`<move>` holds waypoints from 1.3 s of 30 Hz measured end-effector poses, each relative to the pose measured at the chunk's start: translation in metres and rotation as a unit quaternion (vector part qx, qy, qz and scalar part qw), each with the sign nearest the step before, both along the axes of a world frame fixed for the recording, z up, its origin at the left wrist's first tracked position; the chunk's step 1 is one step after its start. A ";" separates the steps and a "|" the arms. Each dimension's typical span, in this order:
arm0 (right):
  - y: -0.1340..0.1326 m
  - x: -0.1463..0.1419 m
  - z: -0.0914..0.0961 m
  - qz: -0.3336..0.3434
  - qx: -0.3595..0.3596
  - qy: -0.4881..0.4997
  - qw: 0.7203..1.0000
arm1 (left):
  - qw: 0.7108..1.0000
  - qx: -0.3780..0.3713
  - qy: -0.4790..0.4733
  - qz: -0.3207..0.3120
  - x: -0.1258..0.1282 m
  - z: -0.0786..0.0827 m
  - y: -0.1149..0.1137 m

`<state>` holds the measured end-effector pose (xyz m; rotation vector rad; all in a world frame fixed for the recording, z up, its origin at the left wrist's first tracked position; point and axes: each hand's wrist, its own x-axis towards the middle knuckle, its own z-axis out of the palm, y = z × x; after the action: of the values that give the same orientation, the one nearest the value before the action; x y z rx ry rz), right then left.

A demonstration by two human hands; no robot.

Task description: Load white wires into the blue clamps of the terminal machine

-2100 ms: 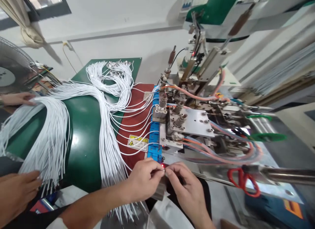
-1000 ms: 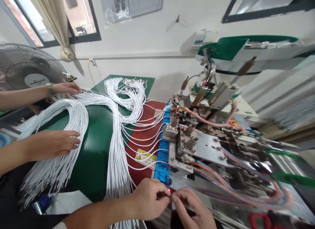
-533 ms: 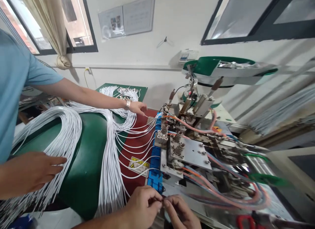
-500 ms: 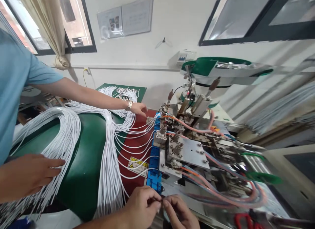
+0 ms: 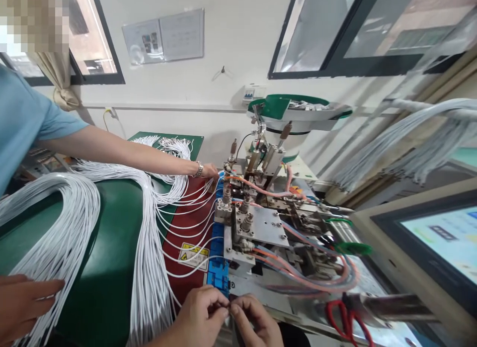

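My left hand (image 5: 203,311) and my right hand (image 5: 256,319) meet at the bottom middle, fingertips pinched together. Whatever they pinch is too small and hidden to name. Just beyond them is the near end of a row of blue holders (image 5: 217,272) along the machine (image 5: 261,225). White cables (image 5: 194,234) curve from a thick bundle (image 5: 145,267) to these holders. A co-worker's hand (image 5: 209,171), below a wrist with a metal watch, is at the far end of the row. The co-worker's other hand (image 5: 28,304) is by another white cable bundle (image 5: 70,227).
Red-handled scissors (image 5: 346,319) lie at the lower right, near a metal bar. A monitor (image 5: 443,237) stands at the right edge. Behind the machine is a green-lined feeder bowl (image 5: 298,111). More white cables (image 5: 395,138) hang from a rack. A yellow warning label (image 5: 194,256) is on the red surface.
The view has swung right, bringing the monitor screen in. The co-worker's far hand has moved onto the cable ends at the blue holders. My hands keep the same pinch.
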<state>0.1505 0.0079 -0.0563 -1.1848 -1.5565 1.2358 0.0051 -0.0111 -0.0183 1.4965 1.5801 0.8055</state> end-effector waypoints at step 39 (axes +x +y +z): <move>0.004 -0.023 0.030 -0.096 0.008 0.023 0.995 | 0.994 0.010 -0.099 0.038 -0.007 -0.007 0.000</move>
<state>0.1273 0.0119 -0.0264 -1.2555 -1.3821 1.1135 -0.0018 -0.0115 -0.0253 1.3330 1.4911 0.9852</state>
